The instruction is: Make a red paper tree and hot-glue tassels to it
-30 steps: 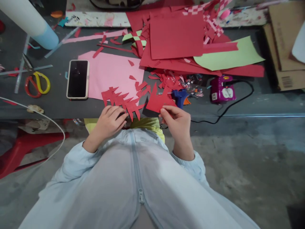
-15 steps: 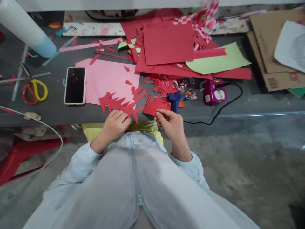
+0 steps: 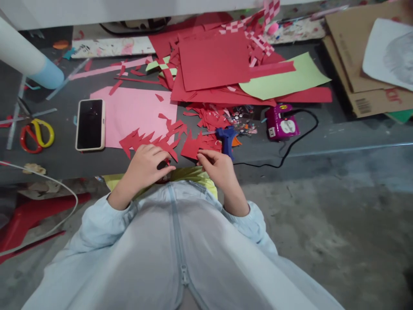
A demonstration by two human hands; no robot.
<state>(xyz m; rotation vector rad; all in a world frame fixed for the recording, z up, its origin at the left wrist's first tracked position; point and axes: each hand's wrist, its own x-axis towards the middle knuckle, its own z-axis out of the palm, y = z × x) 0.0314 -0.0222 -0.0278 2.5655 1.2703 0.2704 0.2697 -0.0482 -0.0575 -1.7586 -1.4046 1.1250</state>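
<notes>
My left hand (image 3: pixel 145 167) is at the table's front edge, thumb spread away from its curved fingers. Its fingertips lie over the near edge of a spiky red paper strip (image 3: pixel 134 140), which partly rests on a pink paper sheet (image 3: pixel 138 107). Thumb and forefinger of my right hand (image 3: pixel 218 168) pinch the near corner of a small red paper piece (image 3: pixel 191 145) with a jagged top. Just behind that hand lies a blue glue gun (image 3: pixel 227 140). Red paper scraps (image 3: pixel 206 115) are heaped beyond it.
A phone (image 3: pixel 90 125) and red-and-yellow scissors (image 3: pixel 38 134) lie on the left. Behind are stacked red sheets (image 3: pixel 214 60) and a light green sheet (image 3: pixel 285 79). Right of the glue gun stand a purple box (image 3: pixel 282 125) with a black cord and cardboard (image 3: pixel 342 47).
My left hand has opened, its thumb moving away from the fingers. The right hand keeps its pinch on the red piece. The whole view has shifted slightly.
</notes>
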